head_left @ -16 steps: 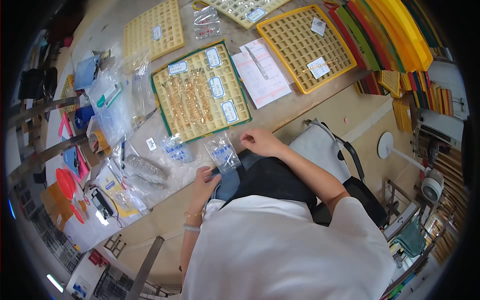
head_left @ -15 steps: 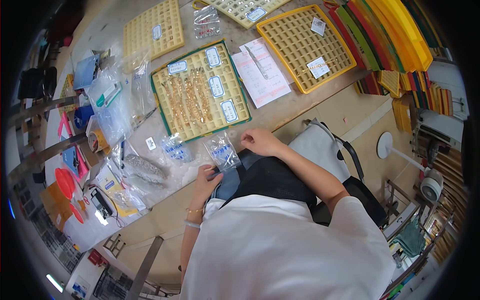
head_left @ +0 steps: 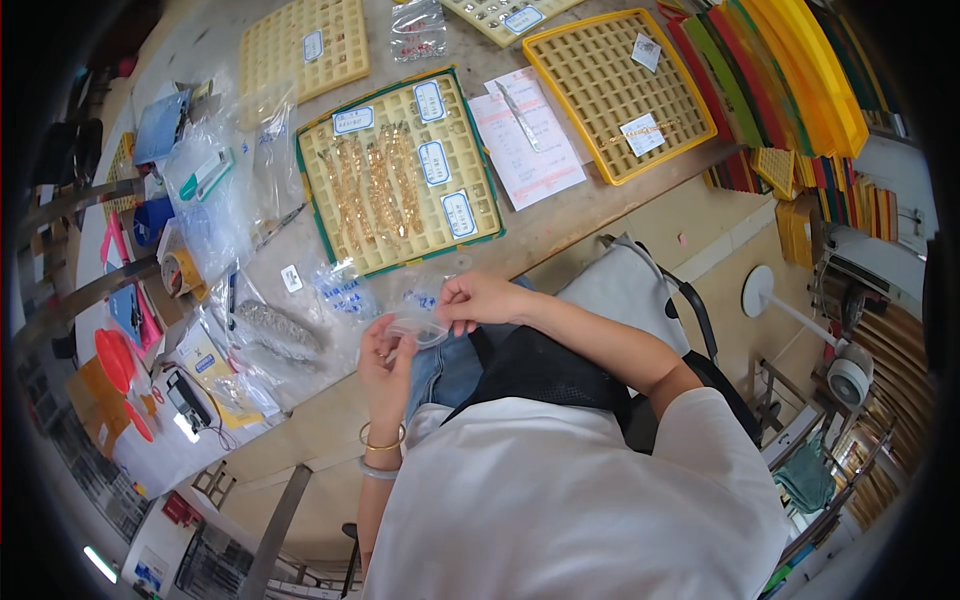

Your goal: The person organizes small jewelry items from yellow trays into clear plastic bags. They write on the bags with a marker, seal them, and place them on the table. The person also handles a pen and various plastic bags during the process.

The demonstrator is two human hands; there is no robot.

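Observation:
A small clear plastic bag (head_left: 418, 326) with blue handwriting stretches between my hands at the table's near edge, its mouth bowed apart. My left hand (head_left: 384, 352) pinches one side of it, and my right hand (head_left: 478, 303) pinches the other. What the bag contains, if anything, I cannot make out. Just beyond lies a green-edged tray (head_left: 470, 110) of small compartments, with several gold chains (head_left: 380, 190) laid across it and white labels on top. Left of my hands another clear bag (head_left: 345, 292) with blue writing rests on the table.
Tweezers (head_left: 522, 118) lie on a written sheet (head_left: 535, 170), beside a yellow-rimmed tray (head_left: 690, 150). A cream tray (head_left: 280, 50) stands farther back. Plastic bags (head_left: 215, 230), a silvery bagged bundle (head_left: 278, 332) and a red-handled tool (head_left: 114, 360) crowd the left. Stacked trays (head_left: 790, 80) rise at right.
My right hand has moved left and my left hand slightly up and left. The bag that lay at the table's edge is now held between both, its mouth spread.

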